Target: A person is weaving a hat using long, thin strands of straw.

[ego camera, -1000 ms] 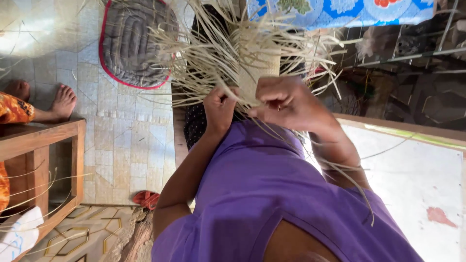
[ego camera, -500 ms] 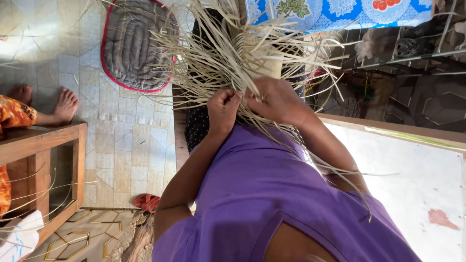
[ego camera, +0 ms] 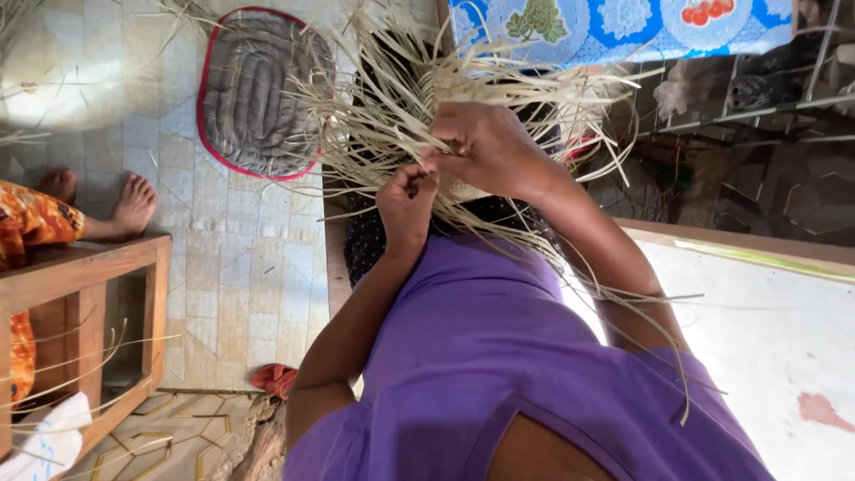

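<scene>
Floor: tiled (ego camera: 240, 258), mat (ego camera: 258, 89) far left
Left hand (ego camera: 405, 200): pinching straw strands (ego camera: 374, 125)
Right hand (ego camera: 485, 147): gripping woven part
Progress: centre plaited, long ends loose

brightness: pretty bright overall, plain daylight, nothing dim except the right side

light source: looks like it comes in from the upper left, there's a washed-out patch on the tiled floor (ego camera: 80, 89) up there

glare: that patch is nearly blown white, tile lines fade out in it; the pale surface (ego camera: 766, 356) at lower right is also close to overexposed

shadows: soft ones under the wooden frame (ego camera: 98, 285), and the corner at upper right sits in murky shade

focus: the straw strips (ego camera: 401, 98) read crisp, 1 or 2 loose ends smear a little

blur: right hand (ego camera: 485, 147) slightly soft at the knuckles

distortion: wide lens, edges bow, the purple shirt (ego camera: 499, 356) looms huge up close
</scene>
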